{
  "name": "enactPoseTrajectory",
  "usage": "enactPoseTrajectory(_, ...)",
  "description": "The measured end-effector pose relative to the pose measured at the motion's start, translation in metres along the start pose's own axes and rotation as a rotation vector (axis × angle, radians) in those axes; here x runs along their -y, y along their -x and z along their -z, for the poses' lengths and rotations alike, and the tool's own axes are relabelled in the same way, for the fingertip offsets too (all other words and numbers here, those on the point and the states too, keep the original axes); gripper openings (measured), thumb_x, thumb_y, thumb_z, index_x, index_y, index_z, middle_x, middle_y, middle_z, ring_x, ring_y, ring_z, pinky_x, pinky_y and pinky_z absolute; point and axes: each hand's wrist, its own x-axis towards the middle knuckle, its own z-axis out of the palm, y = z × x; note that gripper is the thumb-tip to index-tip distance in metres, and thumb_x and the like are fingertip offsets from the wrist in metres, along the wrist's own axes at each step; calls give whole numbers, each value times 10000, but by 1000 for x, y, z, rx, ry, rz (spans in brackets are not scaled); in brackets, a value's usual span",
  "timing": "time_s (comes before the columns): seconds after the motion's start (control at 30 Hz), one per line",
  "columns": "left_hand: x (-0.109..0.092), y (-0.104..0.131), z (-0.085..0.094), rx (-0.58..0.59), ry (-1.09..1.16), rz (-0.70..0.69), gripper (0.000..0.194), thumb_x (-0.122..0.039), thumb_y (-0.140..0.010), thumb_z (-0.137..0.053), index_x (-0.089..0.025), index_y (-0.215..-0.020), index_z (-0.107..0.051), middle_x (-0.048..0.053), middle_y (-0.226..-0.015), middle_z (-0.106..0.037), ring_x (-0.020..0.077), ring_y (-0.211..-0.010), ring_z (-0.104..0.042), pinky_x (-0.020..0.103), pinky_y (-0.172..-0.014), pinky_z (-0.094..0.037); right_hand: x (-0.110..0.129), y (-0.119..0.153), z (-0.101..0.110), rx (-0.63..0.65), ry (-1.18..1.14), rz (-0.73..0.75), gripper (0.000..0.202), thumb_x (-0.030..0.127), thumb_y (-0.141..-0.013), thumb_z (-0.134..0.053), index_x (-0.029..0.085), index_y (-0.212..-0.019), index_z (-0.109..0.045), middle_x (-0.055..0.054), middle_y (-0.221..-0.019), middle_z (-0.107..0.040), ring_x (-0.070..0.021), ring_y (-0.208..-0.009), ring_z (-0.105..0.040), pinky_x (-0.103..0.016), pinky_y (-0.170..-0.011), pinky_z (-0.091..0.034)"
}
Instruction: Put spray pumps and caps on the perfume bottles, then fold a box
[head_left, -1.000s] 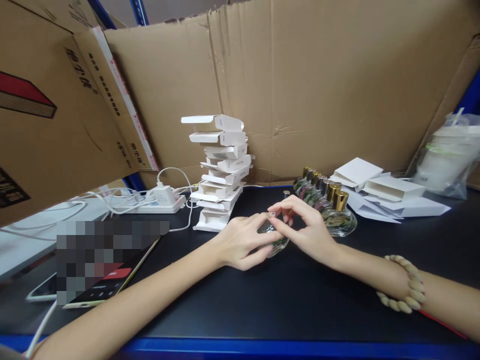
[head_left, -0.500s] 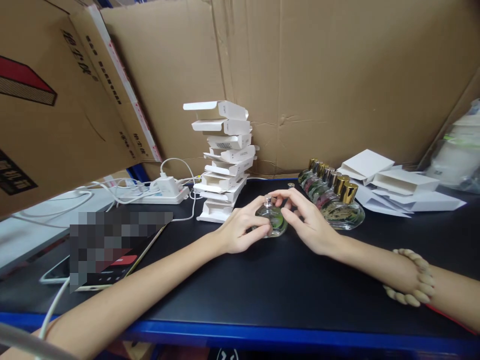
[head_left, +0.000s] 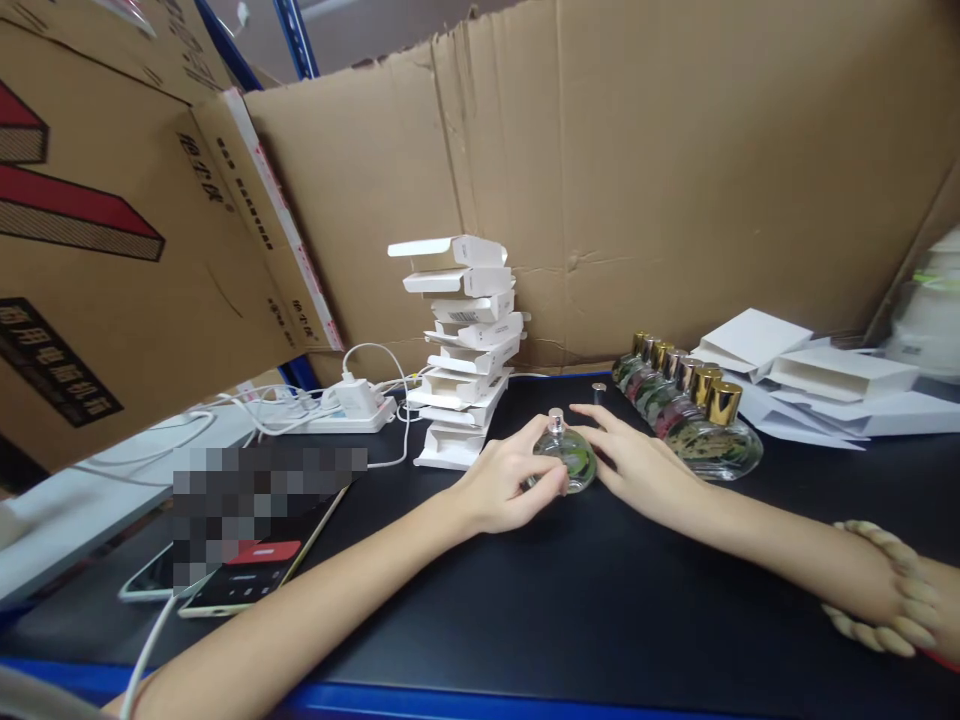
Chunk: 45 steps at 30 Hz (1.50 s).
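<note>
A glass perfume bottle (head_left: pixel 579 462) with green leaf decoration and a silver spray top stands upright on the black tabletop. My left hand (head_left: pixel 514 478) grips its left side between thumb and fingers. My right hand (head_left: pixel 637 460) is just right of the bottle, palm down, fingers stretched out and apart, holding nothing visible. Behind its index finger stands a small silver cap (head_left: pixel 598 390). Farther right is a row of perfume bottles (head_left: pixel 709 450) with gold and silver caps.
A tall stack of white boxes (head_left: pixel 469 375) stands behind my left hand. Flattened white boxes (head_left: pixel 844 375) lie back right. Phones (head_left: pixel 262 560), a power strip (head_left: pixel 330 420) and white cables occupy the left. Cardboard (head_left: pixel 675 180) walls off the back.
My right hand has drawn away from the bottle's spray top, its fingers straightening toward the small cap. My left hand keeps its hold. The whole view has shifted slightly.
</note>
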Motion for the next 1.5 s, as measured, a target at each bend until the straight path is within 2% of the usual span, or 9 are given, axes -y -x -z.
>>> enactPoseTrajectory(0.17, 0, -1, -3, -37, 104, 26, 380, -278, -865, -344, -140, -634, -611, 93, -952, -473, 165, -837, -527, 272, -781, -435, 0, -6, 1, 71, 279, -75, 443, 199, -816, -394, 152, -1247, -485, -164, -1322, -424, -298, -1187, -434, -437, -792, -513)
enactPoseTrajectory(0.4, 1, -3, -3, -60, 202, 13, 346, -265, -829, -381, -140, -603, -612, 98, -996, -514, 175, -869, -535, 279, -809, -427, 2, -13, -10, 51, 177, -130, 471, 169, -805, -445, 137, -1275, -448, -173, -1314, -410, -277, -1162, -459, -432, -930, -422)
enactPoseTrajectory(0.57, 3, -4, -2, -88, 305, 11, 398, -287, -827, -370, -139, -537, -600, 105, -1028, -553, 198, -930, -544, 311, -864, -414, 2, -27, -17, -60, 265, -175, 542, 230, -782, -498, 130, -1306, -406, -181, -1387, -315, -363, -1309, -184, -556, -993, -278)
enactPoseTrajectory(0.7, 3, -4, -3, -111, 298, 21, 424, -290, -828, -357, -142, -505, -588, 107, -1042, -566, 202, -943, -553, 307, -855, -420, 5, -43, -21, -58, 360, -258, 510, 255, -851, -397, 109, -1337, -357, -212, -1424, -225, -388, -1318, -102, -615, -988, -187)
enactPoseTrajectory(0.93, 4, -2, -3, -99, 230, 2, 399, -264, -812, -366, -141, -513, -600, 94, -940, -558, 150, -754, -555, 281, -801, -447, 16, -47, -12, 124, 383, -468, 595, 283, -850, -420, -7, -1352, -287, -282, -1390, -243, -419, -1284, -193, -534, -947, -332)
enactPoseTrajectory(1.03, 4, -2, -3, -90, 195, 10, 383, -257, -818, -369, -142, -533, -598, 89, -980, -554, 147, -771, -560, 274, -804, -445, 15, -44, -9, 89, 345, -411, 562, 203, -818, -443, 26, -1339, -328, -246, -1357, -320, -376, -1214, -374, -443, -903, -415)
enactPoseTrajectory(1.13, 4, -2, -1, -71, 156, 15, 359, -249, -819, -381, -139, -553, -596, 95, -1014, -554, 161, -844, -565, 263, -791, -450, 10, -41, -9, 28, 259, -270, 485, 144, -781, -455, 114, -1265, -447, -178, -1262, -436, -277, -981, -586, -380, -834, -467)
enactPoseTrajectory(1.37, 2, -1, 3, -58, 120, -5, 333, -250, -807, -391, -142, -568, -596, 94, -1049, -556, 148, -806, -576, 244, -707, -472, -6, -34, -17, -65, -82, 3, 255, 150, -774, -456, 174, -978, -607, -90, -1099, -550, -203, -914, -590, -329, -776, -486)
enactPoseTrajectory(1.5, 2, -1, 3, -21, 9, -7, 301, -249, -786, -419, -138, -569, -596, 101, -984, -550, 143, -742, -559, 242, -657, -463, -4, -34, -17, -284, -239, 114, 258, 180, -838, -367, 179, -957, -595, -84, -985, -572, -189, -915, -574, -348, -797, -480)
